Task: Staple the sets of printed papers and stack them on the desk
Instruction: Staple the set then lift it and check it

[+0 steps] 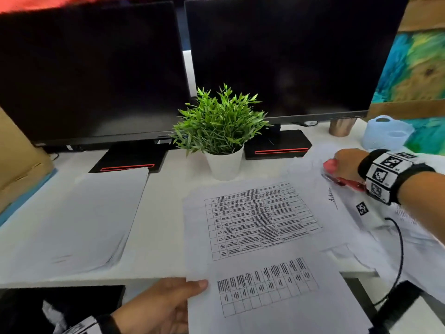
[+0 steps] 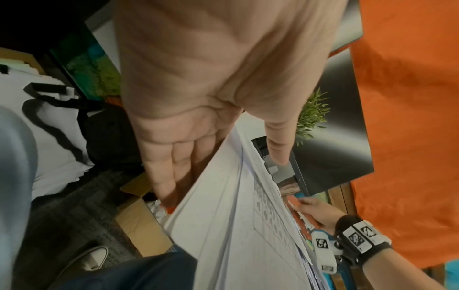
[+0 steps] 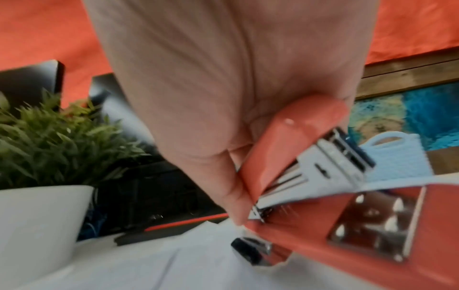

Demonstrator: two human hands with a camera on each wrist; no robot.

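We see left hand (image 1: 156,307) at near edge of desk (image 1: 163,227), thumb on top, fingers (image 2: 164,176) straight beneath, pinching near-left corner of set of printed papers (image 1: 260,237) lying centre-right. Right hand (image 1: 346,165) far right, fingers wrapped round red stapler (image 1: 342,179), held over loose sheets (image 1: 310,174). We note stapler mouth parted, paper edge between arms in right wrist view. Face-down stack (image 1: 79,218) lies left. Potted plant (image 1: 220,131) stands between two dark monitors (image 1: 91,73).

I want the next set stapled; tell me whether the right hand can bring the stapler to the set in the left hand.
Probably yes. The right hand already grips the stapler, and only loose papers lie between it and the set.
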